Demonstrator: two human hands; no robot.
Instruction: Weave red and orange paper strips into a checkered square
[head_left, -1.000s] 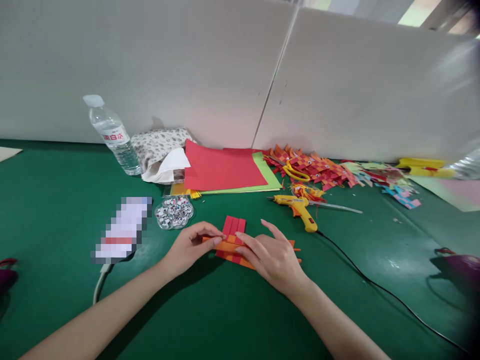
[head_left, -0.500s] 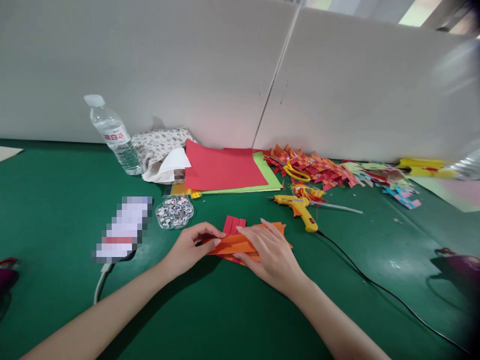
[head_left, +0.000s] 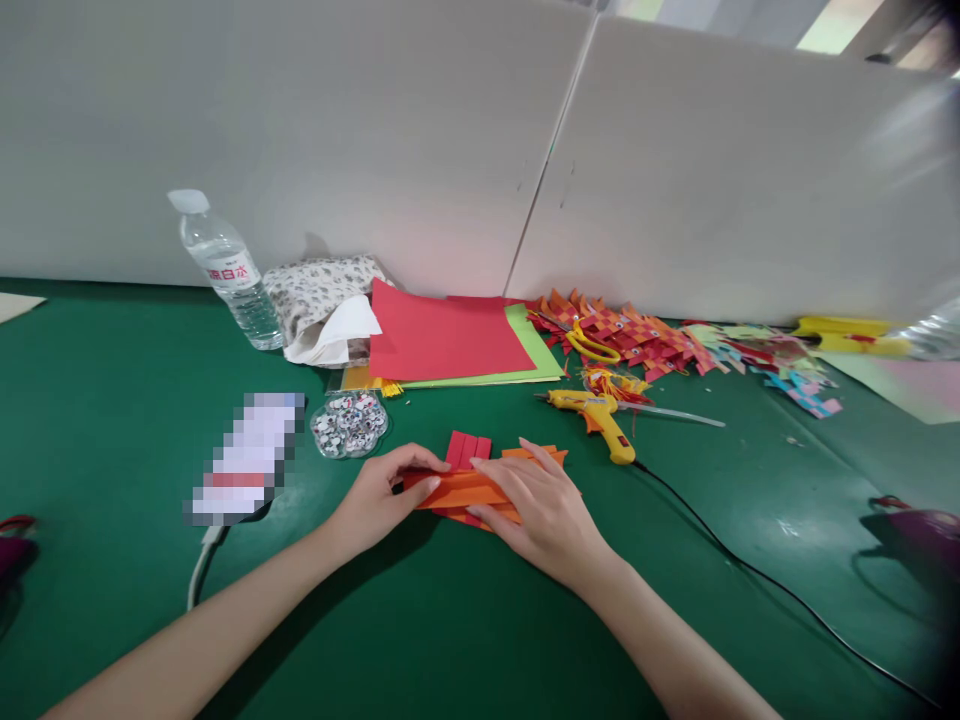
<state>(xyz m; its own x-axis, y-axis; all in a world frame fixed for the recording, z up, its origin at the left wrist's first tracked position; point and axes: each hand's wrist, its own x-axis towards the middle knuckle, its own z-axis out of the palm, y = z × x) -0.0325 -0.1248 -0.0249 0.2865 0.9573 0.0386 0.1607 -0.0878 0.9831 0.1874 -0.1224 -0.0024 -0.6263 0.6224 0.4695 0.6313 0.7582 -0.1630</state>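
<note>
Orange paper strips point(head_left: 465, 489) lie crosswise over red paper strips point(head_left: 468, 448) on the table in front of me, partly interlaced. My left hand point(head_left: 386, 497) pinches the left end of an orange strip between thumb and fingers. Over the right part of the orange strips rests my right hand point(head_left: 546, 510), its fingers curved across them and its thumb at the near edge, holding them against the table. The right hand hides part of the strips' crossing.
Behind the hands stand red paper sheets point(head_left: 450, 335) and woven red-orange pieces point(head_left: 630, 335) with yellow scissors point(head_left: 594, 345). A yellow glue gun point(head_left: 600, 415) lies right, its cord trailing nearer. Left are googly eyes point(head_left: 350, 425), a phone point(head_left: 247, 455) and a water bottle point(head_left: 232, 275).
The orange strip in my left hand has shifted slightly left and lies a little flatter. Both hands have hardly moved.
</note>
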